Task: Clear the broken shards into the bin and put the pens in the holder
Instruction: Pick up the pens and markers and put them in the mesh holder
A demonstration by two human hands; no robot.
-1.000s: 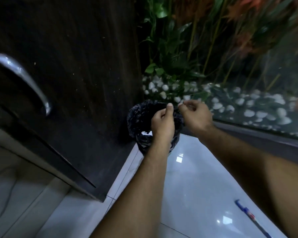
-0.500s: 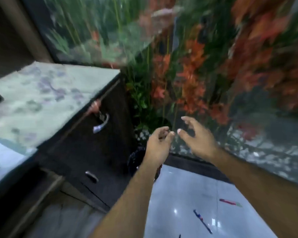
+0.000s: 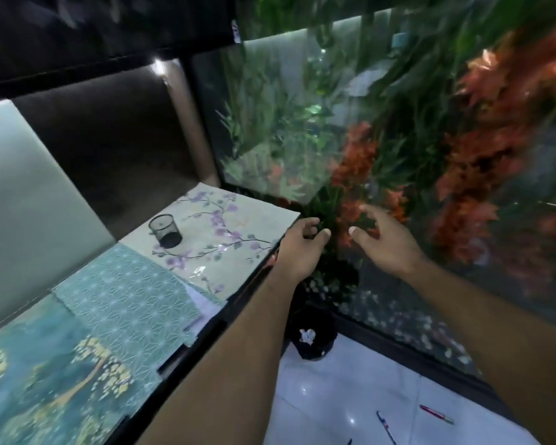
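Note:
The black bin (image 3: 315,350) stands on the white floor by the cabinet, with white shards (image 3: 307,335) inside it. A dark mesh pen holder (image 3: 165,230) sits on the flowered counter top (image 3: 238,220). Three pens lie on the floor: a blue pen (image 3: 385,427), a red pen (image 3: 436,414) and a dark pen (image 3: 349,441) at the bottom edge. My left hand (image 3: 302,248) hovers high above the bin, fingers loosely curled and holding nothing. My right hand (image 3: 385,239) is beside it, fingers spread and empty.
A glass panel (image 3: 398,155) with green and orange plants and white pebbles behind it runs along the right. The dark cabinet edge (image 3: 187,351) borders the floor on the left. Patterned sheets (image 3: 126,303) cover the counter.
The view has risen from the bin to the counter top. Both hands lifted away from the bin's rim and their fingers opened.

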